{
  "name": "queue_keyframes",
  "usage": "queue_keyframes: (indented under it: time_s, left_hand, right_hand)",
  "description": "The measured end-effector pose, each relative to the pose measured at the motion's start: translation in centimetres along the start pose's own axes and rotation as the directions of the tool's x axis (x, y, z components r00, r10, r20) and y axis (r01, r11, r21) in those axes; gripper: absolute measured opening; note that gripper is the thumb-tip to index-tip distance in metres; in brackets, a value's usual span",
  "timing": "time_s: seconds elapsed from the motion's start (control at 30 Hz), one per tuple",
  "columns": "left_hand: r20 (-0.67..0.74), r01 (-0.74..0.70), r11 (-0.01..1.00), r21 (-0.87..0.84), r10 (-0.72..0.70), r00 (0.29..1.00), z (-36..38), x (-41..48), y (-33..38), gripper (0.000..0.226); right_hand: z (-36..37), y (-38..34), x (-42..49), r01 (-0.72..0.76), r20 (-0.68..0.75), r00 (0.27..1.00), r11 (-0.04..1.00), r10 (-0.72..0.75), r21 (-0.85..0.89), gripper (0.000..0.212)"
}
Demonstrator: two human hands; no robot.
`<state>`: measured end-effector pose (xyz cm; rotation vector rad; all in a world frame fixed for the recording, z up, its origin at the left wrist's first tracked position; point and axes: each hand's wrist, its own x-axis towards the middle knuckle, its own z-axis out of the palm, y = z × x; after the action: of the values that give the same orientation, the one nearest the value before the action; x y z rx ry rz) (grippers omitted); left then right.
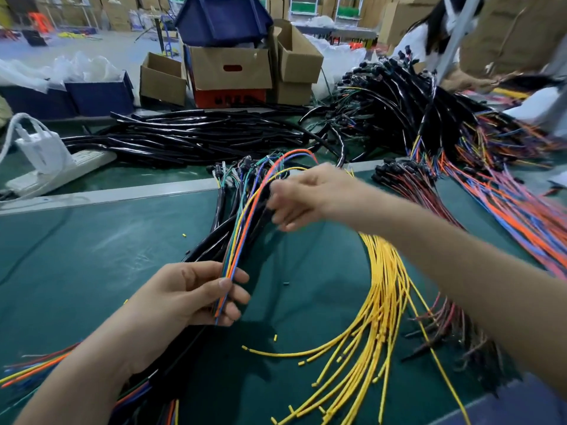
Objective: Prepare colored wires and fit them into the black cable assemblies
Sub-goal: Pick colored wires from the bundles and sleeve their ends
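Observation:
My left hand (196, 292) pinches the loose ends of a bundle of colored wires (242, 228), orange, blue, yellow and green, between thumb and fingers. The bundle arcs up over black cable assemblies (214, 240) lying on the green mat. My right hand (300, 197), blurred by motion, reaches to the upper part of the same bundle; I cannot make out whether its fingers hold a wire. A fan of loose yellow wires (377, 302) lies on the mat under my right forearm.
A heap of black tubing (196, 139) lies across the back of the bench. Finished harnesses with colored wires (478, 167) pile up at the right, where another person (435, 35) works. Cardboard boxes (230, 69), blue bins (98, 96) and a white power strip (61, 173) stand behind.

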<state>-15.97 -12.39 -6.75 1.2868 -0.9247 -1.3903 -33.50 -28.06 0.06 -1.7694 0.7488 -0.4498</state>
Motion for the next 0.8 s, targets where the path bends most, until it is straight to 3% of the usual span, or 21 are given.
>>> queue_keyframes:
  time_s: [0.03, 0.1, 0.17, 0.23, 0.3, 0.5, 0.6, 0.8]
  left_hand:
    - [0.005, 0.0, 1.0, 0.001, 0.0, 1.0, -0.1, 0.0, 0.0, 0.027]
    - [0.011, 0.006, 1.0, 0.006, -0.006, 1.0, -0.3, 0.1, 0.0, 0.029]
    - [0.008, 0.012, 1.0, 0.011, -0.012, 1.0, -0.3, 0.1, 0.0, 0.03]
    - [0.008, 0.016, 1.0, 0.01, -0.017, 1.0, -0.3, 0.1, -0.1, 0.03]
    - [0.014, 0.022, 1.0, 0.003, -0.022, 1.0, -0.3, 0.1, 0.0, 0.031]
    - [0.029, 0.026, 1.0, 0.011, -0.026, 0.999, -0.3, 0.1, 0.1, 0.028]
    - [0.036, 0.029, 1.0, 0.001, -0.029, 0.999, -0.5, 0.2, 0.1, 0.027]
    - [0.05, 0.027, 1.0, -0.002, -0.027, 0.998, -0.5, 0.3, 0.0, 0.02]
  right_hand:
    - [-2.4, 0.0, 0.2, 0.008, -0.026, 1.0, 0.998, -0.01, -0.065, 0.031]
    - [-7.8, 1.1, 0.9, -0.017, -0.243, 0.967, 0.936, -0.074, -0.352, 0.029]
    - [-12.8, 3.8, 1.4, -0.298, -0.493, 0.857, 0.637, -0.149, -0.711, 0.022]
    - [-15.8, 7.1, 1.2, -0.55, -0.591, 0.806, 0.339, -0.022, -0.763, 0.022]
    - [-16.4, 10.1, 0.8, -0.602, -0.593, 0.797, 0.241, 0.116, -0.761, 0.023]
    - [-15.4, 12.3, 1.7, -0.633, -0.694, 0.714, 0.339, -0.091, -0.696, 0.022]
    - [-15.0, 12.5, 2.2, -0.681, -0.732, 0.679, 0.322, -0.06, -0.658, 0.023]
    - [-15.0, 12.7, 2.6, -0.719, -0.807, 0.589, 0.49, 0.05, -0.494, 0.026]
